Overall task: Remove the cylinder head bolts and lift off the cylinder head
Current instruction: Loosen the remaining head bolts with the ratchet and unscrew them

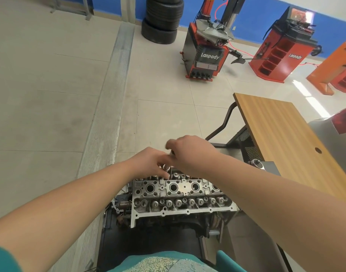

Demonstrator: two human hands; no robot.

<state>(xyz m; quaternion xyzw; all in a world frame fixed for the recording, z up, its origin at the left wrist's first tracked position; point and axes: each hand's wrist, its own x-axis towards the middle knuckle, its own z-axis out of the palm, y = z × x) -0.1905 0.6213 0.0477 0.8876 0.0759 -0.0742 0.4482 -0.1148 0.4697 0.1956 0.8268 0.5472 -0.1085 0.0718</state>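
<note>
Cylinder head [180, 195] sits on the engine stand just below both arms; the left hand [150, 163] pinches a small metal socket-like piece [166, 166] at its far edge; the right hand [188, 152] is curled around a dark tool handle [172, 152], partly hidden; beyond stand a wooden table [286, 132], then a red tyre machine [205, 54].

The grey cast-metal cylinder head [180, 195] looked matt and slightly rough, its machined faces duller silver. The brown wood-grain laminate tabletop [282, 130] appeared smooth with a soft sheen. The pale floor tiles [164, 114] were glossy, reflecting light. The stacked black rubber tyres [162, 18] looked matt and ribbed.
</note>
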